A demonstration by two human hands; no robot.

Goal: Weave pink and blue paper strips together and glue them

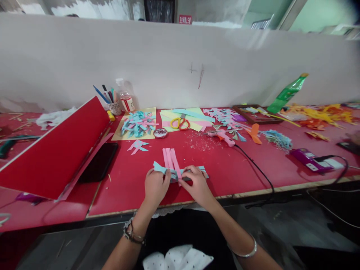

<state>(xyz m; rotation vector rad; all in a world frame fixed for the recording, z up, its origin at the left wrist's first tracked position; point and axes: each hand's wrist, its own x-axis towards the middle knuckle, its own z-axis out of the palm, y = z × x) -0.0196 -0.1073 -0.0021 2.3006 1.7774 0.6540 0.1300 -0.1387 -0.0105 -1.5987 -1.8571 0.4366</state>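
Close to the table's front edge, pink paper strips (169,157) stand away from me and cross light blue paper strips (203,171) lying sideways. My left hand (157,184) is closed on the left part of the blue strips, its thumb on top near the crossing. With thumb and fingers, my right hand (198,186) pinches the near end of the rightmost pink strip, which slants over the blue ones. The undersides of the strips are hidden by my fingers. Beyond my left hand lies a small pink and blue woven paper piece (137,146).
A pink glue gun (222,137) with a black cord lies at right. Scissors (180,122) rest on coloured paper sheets (165,115). Beside them are a heap of folded paper pieces (137,125) and a round tin (160,133). A red board (64,150) leans over a phone (99,163).
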